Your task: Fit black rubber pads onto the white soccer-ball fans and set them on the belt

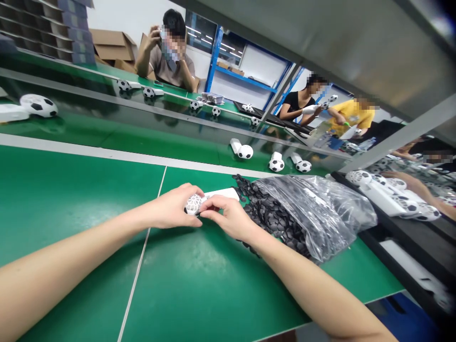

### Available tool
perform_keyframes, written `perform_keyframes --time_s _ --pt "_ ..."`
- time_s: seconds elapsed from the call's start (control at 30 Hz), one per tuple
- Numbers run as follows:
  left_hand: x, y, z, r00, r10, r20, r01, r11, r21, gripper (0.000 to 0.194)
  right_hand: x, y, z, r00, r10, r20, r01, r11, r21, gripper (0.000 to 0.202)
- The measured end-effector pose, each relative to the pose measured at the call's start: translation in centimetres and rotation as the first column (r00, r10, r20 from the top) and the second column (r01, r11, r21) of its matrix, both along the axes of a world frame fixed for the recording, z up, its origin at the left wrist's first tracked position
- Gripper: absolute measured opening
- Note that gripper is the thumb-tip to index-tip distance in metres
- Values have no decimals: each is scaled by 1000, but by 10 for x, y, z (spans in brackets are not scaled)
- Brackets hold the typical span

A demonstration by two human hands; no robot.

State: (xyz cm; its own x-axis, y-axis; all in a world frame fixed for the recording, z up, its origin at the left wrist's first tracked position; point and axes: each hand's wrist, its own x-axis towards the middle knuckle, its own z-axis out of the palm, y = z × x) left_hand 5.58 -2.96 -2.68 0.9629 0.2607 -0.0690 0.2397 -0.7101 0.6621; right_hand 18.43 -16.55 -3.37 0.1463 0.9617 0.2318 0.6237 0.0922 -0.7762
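Head view: our left hand (pixel 174 207) cups the white latticed ball (pixel 193 204) over the green table (pixel 199 285), seemingly to steady it, as our right hand (pixel 228 216) works its edge; whether those fingertips grip anything, we cannot tell. Black pieces (pixel 272 221) spill from a plastic bag (pixel 335 213), handily near.

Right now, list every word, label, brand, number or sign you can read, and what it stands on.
None can be read.
Stacked boxes, upper left: any print is too blurred to read.
Plastic bag: no legible lettering.
Held lattice ball: no lettering shows.
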Motion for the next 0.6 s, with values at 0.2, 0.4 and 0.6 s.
perform_keyframes --time_s 0.2,0.4,0.6 --pt "1 -4 -7 995 42 86 -42 999 4 40 4 7 -8 999 -46 26 45 998 48 11" --pt "0 -12 -8 989 73 128 -80 996 48 36 10 9 -12 994 -33 106 35 999 -22 12" --pt "0 -6 -4 990 86 112 -86 996 -6 35 23 18 2 1000 -10 9 10 996 -89 13"
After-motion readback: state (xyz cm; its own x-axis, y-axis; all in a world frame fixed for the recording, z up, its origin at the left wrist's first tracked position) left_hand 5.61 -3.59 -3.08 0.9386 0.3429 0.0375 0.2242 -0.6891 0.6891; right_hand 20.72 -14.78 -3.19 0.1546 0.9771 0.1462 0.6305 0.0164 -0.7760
